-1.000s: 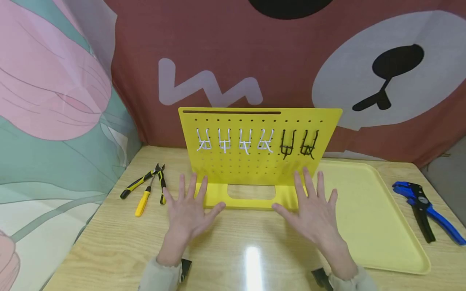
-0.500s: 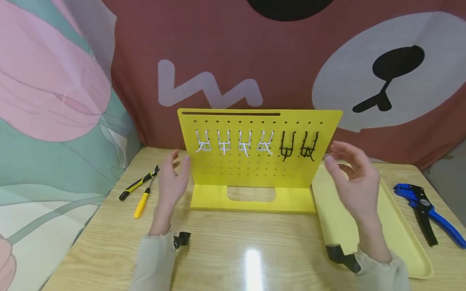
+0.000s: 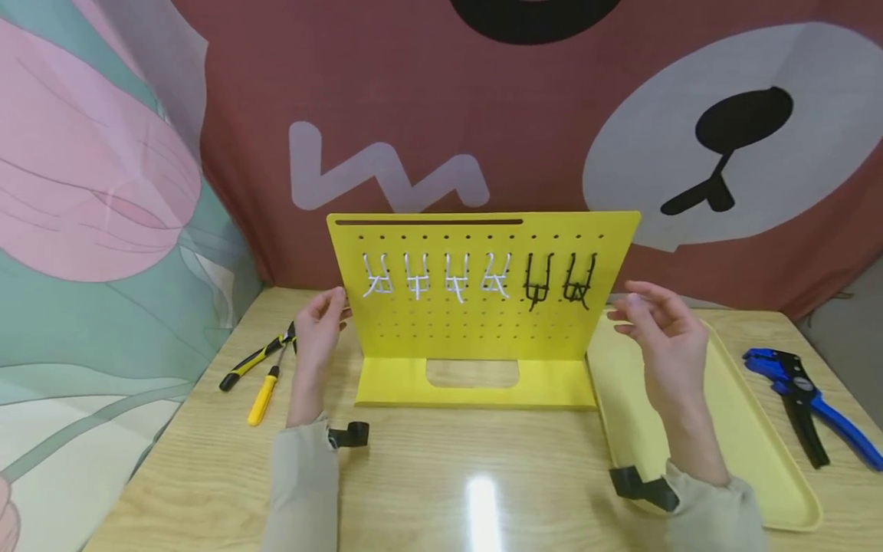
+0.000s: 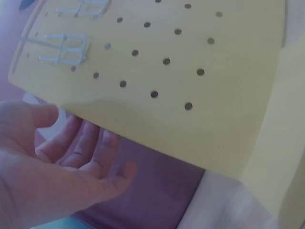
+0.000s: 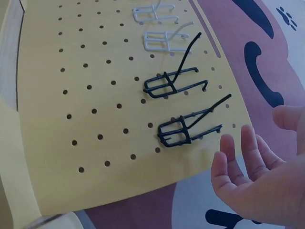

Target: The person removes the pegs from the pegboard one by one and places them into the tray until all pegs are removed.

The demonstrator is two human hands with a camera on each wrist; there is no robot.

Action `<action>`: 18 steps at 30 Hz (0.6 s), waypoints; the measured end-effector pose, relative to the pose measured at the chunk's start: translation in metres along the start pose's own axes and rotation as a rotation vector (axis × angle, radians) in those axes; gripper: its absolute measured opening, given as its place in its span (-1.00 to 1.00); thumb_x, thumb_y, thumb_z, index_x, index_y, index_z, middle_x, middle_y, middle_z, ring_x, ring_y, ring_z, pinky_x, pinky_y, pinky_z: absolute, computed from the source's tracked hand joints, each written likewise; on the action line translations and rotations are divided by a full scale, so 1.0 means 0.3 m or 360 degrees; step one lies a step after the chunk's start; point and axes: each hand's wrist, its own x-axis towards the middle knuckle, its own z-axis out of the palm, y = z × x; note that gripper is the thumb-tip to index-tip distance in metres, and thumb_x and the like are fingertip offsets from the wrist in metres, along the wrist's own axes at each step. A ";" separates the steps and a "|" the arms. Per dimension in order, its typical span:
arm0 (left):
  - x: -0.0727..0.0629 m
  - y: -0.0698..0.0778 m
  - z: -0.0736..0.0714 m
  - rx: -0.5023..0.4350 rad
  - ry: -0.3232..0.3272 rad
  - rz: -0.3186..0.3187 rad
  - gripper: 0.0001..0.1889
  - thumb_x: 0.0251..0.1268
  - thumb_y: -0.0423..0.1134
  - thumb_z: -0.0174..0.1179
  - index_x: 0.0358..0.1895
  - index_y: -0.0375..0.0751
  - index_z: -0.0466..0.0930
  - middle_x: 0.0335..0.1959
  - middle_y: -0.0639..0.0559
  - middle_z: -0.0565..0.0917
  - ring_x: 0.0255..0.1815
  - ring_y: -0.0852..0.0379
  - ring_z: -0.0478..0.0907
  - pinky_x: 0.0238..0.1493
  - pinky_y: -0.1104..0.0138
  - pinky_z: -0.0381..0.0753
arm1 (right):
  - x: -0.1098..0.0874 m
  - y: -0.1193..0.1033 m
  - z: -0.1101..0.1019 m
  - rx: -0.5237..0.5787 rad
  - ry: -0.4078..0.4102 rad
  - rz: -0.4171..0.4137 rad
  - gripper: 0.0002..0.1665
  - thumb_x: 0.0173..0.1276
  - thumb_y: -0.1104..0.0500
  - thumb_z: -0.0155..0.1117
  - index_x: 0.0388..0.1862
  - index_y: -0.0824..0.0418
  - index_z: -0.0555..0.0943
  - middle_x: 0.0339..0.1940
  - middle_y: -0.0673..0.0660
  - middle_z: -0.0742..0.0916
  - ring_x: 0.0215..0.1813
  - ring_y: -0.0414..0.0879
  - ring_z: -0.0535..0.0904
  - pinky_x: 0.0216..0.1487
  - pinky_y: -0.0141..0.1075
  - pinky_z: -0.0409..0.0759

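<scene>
Flanking one yellow pegboard, my left hand and right hand curve loosely, fingers apart from thumbs. It bears four white hooks and two black hooks.

Head view bright; white glare on the tabletop toward its near edge; left wrist view hazy, washed-out.

Six hooks on one yellow board.
Four white hooks to the left, two black hooks to the right; at left, one pair of pliers and one screwdriver; at right, one tray and one wire stripper; two hands, one left hand and one right hand.
</scene>
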 end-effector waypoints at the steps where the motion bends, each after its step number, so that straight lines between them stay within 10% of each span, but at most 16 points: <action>1: 0.002 -0.004 -0.002 -0.0008 -0.0011 -0.0024 -0.63 0.45 -0.10 0.07 0.07 -0.34 0.56 -0.26 0.12 0.62 -0.24 0.22 0.59 -0.16 0.36 0.52 | -0.001 0.004 0.001 -0.0011 -0.0015 0.0013 -0.78 0.35 0.37 0.20 -0.05 0.44 0.59 -0.39 0.12 0.72 -0.34 -0.11 0.67 -0.33 -0.41 0.63; 18: 0.014 -0.012 0.005 -0.0040 -0.0019 -0.0159 -0.64 0.37 -0.09 0.17 0.07 -0.28 0.55 -0.23 0.17 0.59 -0.18 0.22 0.50 0.02 0.18 0.50 | -0.003 0.050 0.016 -0.0161 -0.0209 0.0066 -0.81 0.34 0.39 0.21 -0.08 0.43 0.60 -0.47 0.07 0.72 -0.41 -0.14 0.65 -0.35 -0.41 0.62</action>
